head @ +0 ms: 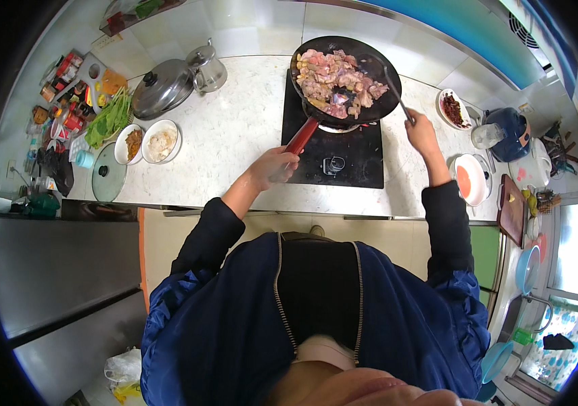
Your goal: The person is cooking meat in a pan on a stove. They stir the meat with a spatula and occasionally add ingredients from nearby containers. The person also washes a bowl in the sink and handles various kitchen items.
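Note:
My left hand (274,168) grips the red handle (303,135) of a black wok (385,109). The wok sits tilted over a black single-burner stove (332,165), which has one knob (334,165) at its front. Pieces of meat (337,76), pinkish and partly browned, lie across the wok's left and middle. In my right hand (422,132) is the dark shaft of a long-handled cooking utensil (395,94). Its far end reaches inside the wok's right side, and I cannot tell the shape of its head.
Left of the stove stand two white bowls of food (161,141), a lidded metal pan (163,89), a metal pot (207,68), leafy greens (108,117) and a glass lid (109,172). On the right are a dish of dried chillies (454,109), a white bowl (471,180) and a cutting board (512,210).

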`<action>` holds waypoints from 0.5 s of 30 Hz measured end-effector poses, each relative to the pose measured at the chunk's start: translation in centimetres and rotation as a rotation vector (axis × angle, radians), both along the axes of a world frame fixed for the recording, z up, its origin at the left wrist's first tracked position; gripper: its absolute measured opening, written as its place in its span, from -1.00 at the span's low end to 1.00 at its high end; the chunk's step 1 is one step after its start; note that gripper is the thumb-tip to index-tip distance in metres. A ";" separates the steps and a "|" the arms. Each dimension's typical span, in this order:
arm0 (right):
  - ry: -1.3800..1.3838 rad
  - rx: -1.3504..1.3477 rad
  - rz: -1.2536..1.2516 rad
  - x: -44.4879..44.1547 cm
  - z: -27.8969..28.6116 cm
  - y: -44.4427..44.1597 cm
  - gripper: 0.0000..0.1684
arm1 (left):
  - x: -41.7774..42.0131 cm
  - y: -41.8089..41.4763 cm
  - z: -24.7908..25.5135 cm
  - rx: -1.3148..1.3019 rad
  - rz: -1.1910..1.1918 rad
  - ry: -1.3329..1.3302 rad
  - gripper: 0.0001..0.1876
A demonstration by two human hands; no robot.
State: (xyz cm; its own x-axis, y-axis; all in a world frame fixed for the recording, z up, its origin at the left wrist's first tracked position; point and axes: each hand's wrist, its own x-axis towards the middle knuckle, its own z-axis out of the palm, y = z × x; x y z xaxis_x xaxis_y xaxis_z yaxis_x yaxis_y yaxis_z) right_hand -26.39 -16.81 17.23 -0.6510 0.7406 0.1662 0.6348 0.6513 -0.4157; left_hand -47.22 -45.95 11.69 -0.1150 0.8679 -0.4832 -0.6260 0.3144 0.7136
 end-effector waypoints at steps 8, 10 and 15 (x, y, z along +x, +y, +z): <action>0.244 -0.971 0.008 -9.4 -3.1 5.5 -0.88 | -0.2 0.1 0.4 -0.042 0.012 -0.038 -0.73; 0.113 -0.834 0.147 -9.7 -2.7 5.0 -0.81 | -0.2 0.0 0.3 -0.036 0.009 -0.025 -0.73; -0.067 0.207 0.436 -6.1 0.2 0.7 -0.55 | -0.4 -0.2 -0.3 -0.017 0.013 -0.011 -0.63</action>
